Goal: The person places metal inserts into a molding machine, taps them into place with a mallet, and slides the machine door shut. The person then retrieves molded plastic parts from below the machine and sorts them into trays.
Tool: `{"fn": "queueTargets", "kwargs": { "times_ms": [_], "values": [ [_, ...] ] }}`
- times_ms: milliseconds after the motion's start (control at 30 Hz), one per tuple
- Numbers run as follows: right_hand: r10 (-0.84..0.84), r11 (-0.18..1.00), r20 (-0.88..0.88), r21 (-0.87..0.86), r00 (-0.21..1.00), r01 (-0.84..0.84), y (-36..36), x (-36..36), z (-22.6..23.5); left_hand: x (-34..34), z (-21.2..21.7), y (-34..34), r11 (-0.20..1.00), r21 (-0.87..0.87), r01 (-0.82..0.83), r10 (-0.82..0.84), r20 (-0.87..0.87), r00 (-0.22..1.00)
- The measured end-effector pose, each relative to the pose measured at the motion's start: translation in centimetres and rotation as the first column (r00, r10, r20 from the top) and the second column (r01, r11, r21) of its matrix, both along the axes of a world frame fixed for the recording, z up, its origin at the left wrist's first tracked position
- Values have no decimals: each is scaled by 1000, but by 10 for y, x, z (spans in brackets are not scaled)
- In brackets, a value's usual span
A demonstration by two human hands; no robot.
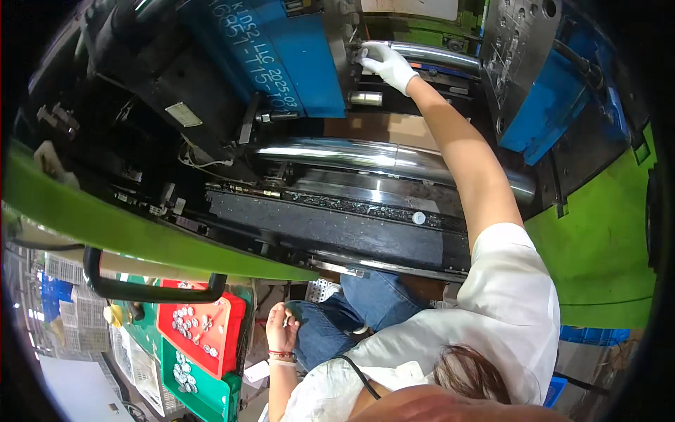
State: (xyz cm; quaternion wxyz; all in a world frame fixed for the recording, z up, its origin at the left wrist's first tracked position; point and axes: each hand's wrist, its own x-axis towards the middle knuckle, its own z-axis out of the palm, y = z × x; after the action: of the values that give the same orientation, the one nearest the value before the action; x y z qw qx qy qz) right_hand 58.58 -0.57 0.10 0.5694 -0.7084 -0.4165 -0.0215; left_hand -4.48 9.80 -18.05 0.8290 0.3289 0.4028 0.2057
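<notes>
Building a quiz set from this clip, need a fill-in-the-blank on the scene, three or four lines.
1. The right hand, reaching into the machine, wears a ____ glove.
2. The left hand rests bare beside the person's blue ____.
3. Small round parts lie in a red tray and a ____ tray next to it.
4. The machine's outer frame is painted ____.

Missing words: white; jeans; green; green

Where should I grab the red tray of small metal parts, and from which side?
Probably by the raised rim of the red tray along its long edge nearest the bare left hand, coming from that side. The tray is shallow and holds loose small metal parts, so a level, rim-only hold suits it. A green tray crowds its lower end; a black handle crosses above.
</notes>
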Motion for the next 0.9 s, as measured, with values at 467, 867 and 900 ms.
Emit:
{"fn": "queueTargets", "kwargs": {
  "times_ms": [467,867,900],
  "values": [
    [10,1000,63,-24,998,-8,6,-1,5,16,-1,-6,999,37,-4,4,-21,1000],
    [-140,990,-15,8,990,140,15,-20,12,16,-2,-8,999,53,-4,5,-16,1000],
    [-124,992,-82,28,989,127,15,-25,15,15,-3,-8,998,55,-7,7,-14,1000]
  ]
}}
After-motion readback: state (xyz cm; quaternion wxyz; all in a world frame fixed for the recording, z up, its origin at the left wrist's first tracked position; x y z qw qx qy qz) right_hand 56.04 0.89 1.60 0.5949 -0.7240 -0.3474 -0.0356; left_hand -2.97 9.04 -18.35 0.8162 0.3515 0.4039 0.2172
